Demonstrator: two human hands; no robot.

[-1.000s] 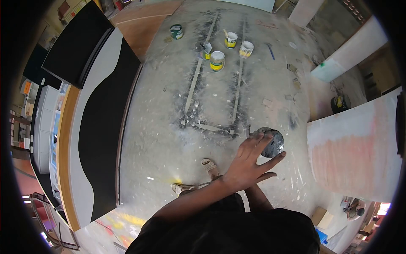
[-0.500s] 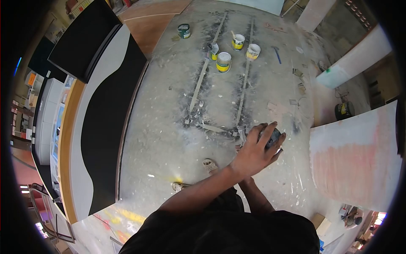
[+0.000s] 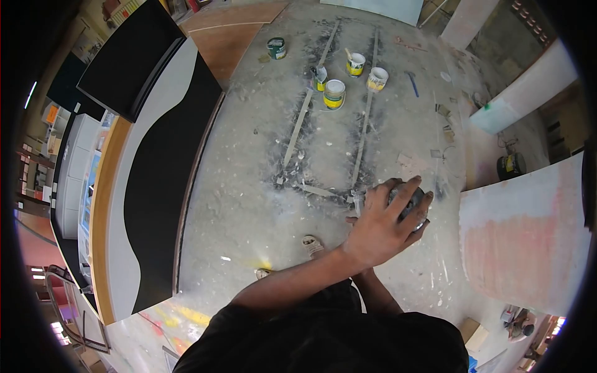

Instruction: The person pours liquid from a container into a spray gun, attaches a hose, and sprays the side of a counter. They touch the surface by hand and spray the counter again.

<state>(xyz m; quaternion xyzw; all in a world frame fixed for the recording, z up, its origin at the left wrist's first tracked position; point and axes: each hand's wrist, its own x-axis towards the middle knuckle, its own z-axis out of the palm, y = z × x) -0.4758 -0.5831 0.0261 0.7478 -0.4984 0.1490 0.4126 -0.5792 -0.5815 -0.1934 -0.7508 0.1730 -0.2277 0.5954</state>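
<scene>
My left hand (image 3: 378, 233) reaches across to the right, its fingers spread and curved over a dark round lid or cup top (image 3: 405, 198) with a silvery rim. Beneath it, my right hand (image 3: 352, 221) is mostly hidden; only a fingertip shows left of the left wrist. Just above that fingertip, a silvery metal piece (image 3: 358, 202) sticks out, resembling the front of a spray gun. Most of the tool is covered by my left hand, and I cannot tell what the right fingers grip.
Several paint cans (image 3: 334, 94) stand on the stained concrete floor (image 3: 249, 186), near a hammer (image 3: 413, 84). A black and white counter (image 3: 155, 186) runs along the left. On the right are a pink-smeared white panel (image 3: 522, 236) and a black bucket (image 3: 511, 165). A person (image 3: 521, 324) is low at the far right.
Both hands and the dark round piece have shifted slightly right. The view has turned a little, so the floor items sit further right. My left fingers still cover the round piece.
</scene>
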